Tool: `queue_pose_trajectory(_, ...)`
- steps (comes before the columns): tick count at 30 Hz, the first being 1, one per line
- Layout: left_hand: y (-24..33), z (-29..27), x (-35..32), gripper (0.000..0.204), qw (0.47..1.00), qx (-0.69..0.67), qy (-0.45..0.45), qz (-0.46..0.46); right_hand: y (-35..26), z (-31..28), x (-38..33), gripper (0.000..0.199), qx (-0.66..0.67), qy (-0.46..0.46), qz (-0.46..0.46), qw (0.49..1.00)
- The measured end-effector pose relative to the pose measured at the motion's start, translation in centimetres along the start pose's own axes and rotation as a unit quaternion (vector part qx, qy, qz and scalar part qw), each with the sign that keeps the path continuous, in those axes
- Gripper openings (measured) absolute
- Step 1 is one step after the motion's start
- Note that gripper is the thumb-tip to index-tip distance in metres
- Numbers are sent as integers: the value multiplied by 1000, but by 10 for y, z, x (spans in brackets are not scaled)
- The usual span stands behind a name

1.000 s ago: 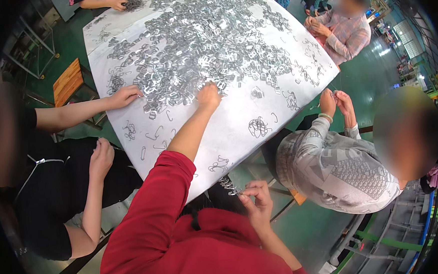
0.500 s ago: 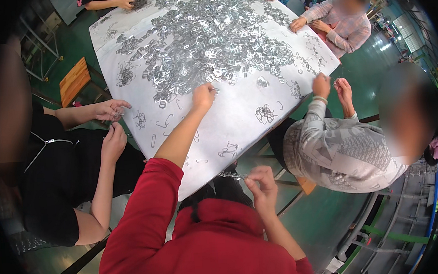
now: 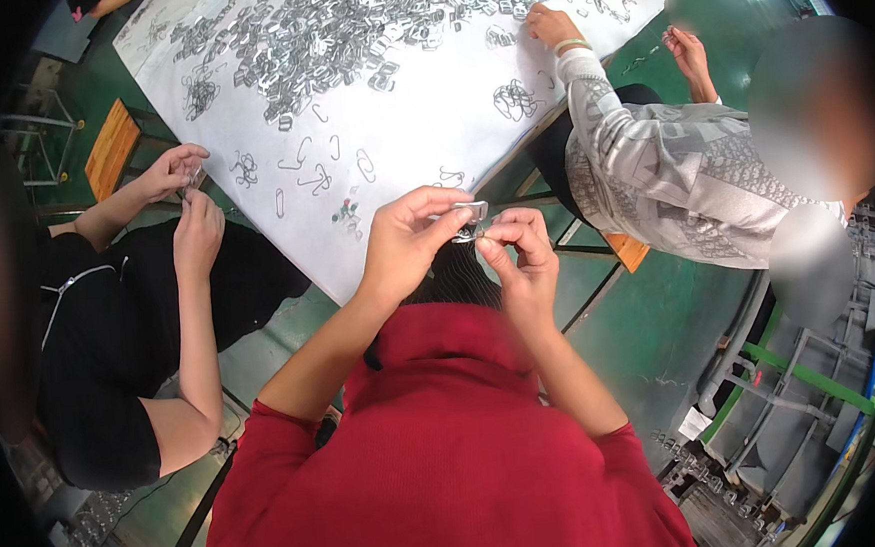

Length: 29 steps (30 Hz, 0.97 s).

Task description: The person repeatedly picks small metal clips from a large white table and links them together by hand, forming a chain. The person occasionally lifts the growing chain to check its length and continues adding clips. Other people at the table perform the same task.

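Just past the table's near edge, my two hands almost meet. My left hand [image 3: 408,241] is closed in a pinch on a small, shiny metal buckle [image 3: 477,210], a flat frame with an opening. Close beside it, my right hand [image 3: 525,260] has thumb and forefinger pinched on thin metal wire pieces [image 3: 466,236], partly hidden by the fingers; whether these touch the buckle I cannot tell. Farther off on the white table, a wide pile of similar metal buckles [image 3: 328,44] is spread out. Loose wire hooks [image 3: 319,177] lie nearer me on the left.
The white-covered table [image 3: 419,139] has another wire hook cluster [image 3: 515,100] at its right. On the left, a person in black [image 3: 93,375] handles small metal pieces; on the right, a person in patterned grey [image 3: 667,169] reaches toward the pile. A wooden stool [image 3: 112,148] stands at the left.
My left hand has come back from the pile's edge to my right hand, carrying a buckle. My right hand has risen in the picture. The person at right now reaches farther over the table.
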<state>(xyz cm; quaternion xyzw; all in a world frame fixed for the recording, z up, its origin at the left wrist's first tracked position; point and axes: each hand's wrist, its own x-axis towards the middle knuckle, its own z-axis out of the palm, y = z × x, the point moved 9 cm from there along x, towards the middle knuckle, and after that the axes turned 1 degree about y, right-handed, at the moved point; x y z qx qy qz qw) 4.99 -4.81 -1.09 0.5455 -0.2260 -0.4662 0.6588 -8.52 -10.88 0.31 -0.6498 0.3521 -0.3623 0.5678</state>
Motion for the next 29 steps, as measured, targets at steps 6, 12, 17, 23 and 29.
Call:
queue_pose_trajectory(6, 0, 2, -13, 14, 1000, 3, 22, 19, 7, 3, 1, 11, -6, -9, -3, 1000)
queue_pose_trajectory(12, 0, 7, -24, 13, 997, 60, 12, 46, 23, -1, 4, 10, 3, -93, 26, 995)
queue_pose_trajectory(17, 0, 13, -45, 14, 993, 102, 27, 56, 64, 20, 55, 12, -95, -210, 34, 972)
queue_pose_trajectory(23, -8, 22, -60, 14, 987, 125, 51, 90, 95, 161, 92, 20, -332, -433, -190, 816)
queue_pose_trajectory(29, -6, 28, -75, 10, 980, 129, 78, 130, 111, 202, 87, 21, -483, -489, -319, 653)
